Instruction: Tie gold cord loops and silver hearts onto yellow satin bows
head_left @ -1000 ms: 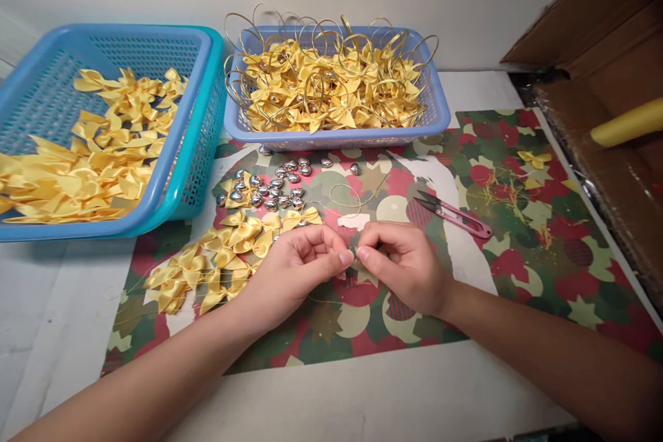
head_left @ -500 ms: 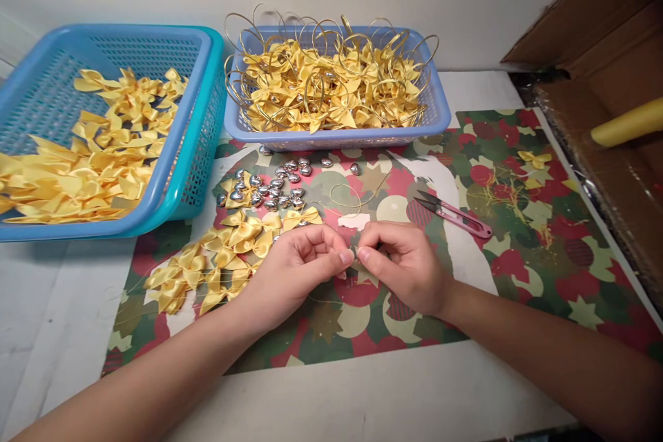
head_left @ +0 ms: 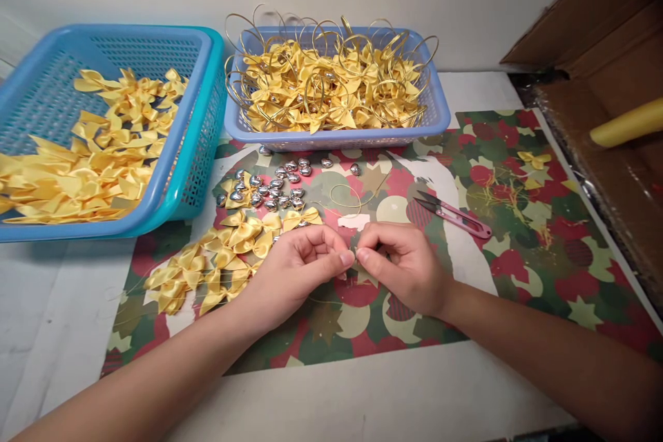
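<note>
My left hand [head_left: 305, 266] and my right hand [head_left: 407, 264] meet over the patterned sheet, thumb and forefinger of each pinched closed, tips almost touching. Between them seems to be a fine thread, barely visible at the fingertips. A thin yellowish thread [head_left: 346, 199] lies in a loop just beyond my hands, and a strand shows below my left wrist. Yellow ribbon bows [head_left: 191, 269] are heaped beside my left forearm, with thin strands trailing from them. Behind the bows are several shiny silver bells or beads [head_left: 277, 192]. Pink-handled thread snips [head_left: 456, 216] lie to the right of my right hand.
At left, a blue basket [head_left: 194, 107] of yellow bows sits nested in a teal one [head_left: 207, 145]. A periwinkle basket [head_left: 440, 114] behind holds bows with gold wire loops. Thread scraps [head_left: 500, 193] lie at right, near a cardboard box [head_left: 580, 110] with a yellow roll [head_left: 626, 123].
</note>
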The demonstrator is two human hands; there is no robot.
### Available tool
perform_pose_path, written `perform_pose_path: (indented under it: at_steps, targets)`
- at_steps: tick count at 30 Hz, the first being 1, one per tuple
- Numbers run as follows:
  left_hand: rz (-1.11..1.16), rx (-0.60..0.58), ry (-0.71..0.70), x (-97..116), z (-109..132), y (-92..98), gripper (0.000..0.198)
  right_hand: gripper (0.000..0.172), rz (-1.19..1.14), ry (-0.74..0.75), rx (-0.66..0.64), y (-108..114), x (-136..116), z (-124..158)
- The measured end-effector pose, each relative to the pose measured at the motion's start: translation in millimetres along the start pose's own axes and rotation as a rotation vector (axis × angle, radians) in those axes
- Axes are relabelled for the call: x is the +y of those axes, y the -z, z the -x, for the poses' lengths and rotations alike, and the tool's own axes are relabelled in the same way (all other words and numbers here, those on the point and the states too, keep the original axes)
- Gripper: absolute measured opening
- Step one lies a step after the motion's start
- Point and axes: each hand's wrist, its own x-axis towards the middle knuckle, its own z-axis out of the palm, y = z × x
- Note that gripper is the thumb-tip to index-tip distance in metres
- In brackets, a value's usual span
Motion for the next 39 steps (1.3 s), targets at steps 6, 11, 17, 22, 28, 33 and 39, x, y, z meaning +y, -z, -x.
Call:
perform_pose_path:
  at_steps: [6, 11, 17, 22, 28, 33, 39]
  targets:
    - [-0.003, 0.003, -0.009, -1.2, 0.3, 0.9, 0.025, 0.022, 0.003, 0.006, -0.006, 0.0, 1.4, 0.7]
    - [-0.008, 0.011, -0.016, -1.1, -0.3, 0.4, 0.026, 0.022, 0.0, 0.009, -0.004, 0.0, 0.7, 0.0]
    - [-0.004, 0.002, -0.027, -2.2, 0.7, 1.2, 0.023, 0.023, -0.011, 0.005, -0.005, 0.0, 0.0, 0.2]
    - [-0.026, 0.017, -0.024, -2.6, 0.1, 1.4, 0.025, 0.023, -0.006, -0.003, -0.001, 0.1, -0.8, 0.1]
    - [-0.02, 0.022, -0.025, -2.3, -0.6, 1.3, 0.024, 0.023, -0.009, 0.001, 0.013, 0.3, -0.4, -0.1]
    - [0.011, 0.025, -0.023, -1.2, -0.9, 0.4, 0.02, 0.022, -0.022, 0.003, 0.013, 0.4, -0.4, 0.5]
    - [0.006, 0.084, 0.008, 1.5, 0.3, -3.4, 0.019, 0.022, -0.03, 0.004, 0.024, 0.0, 0.7, 0.8]
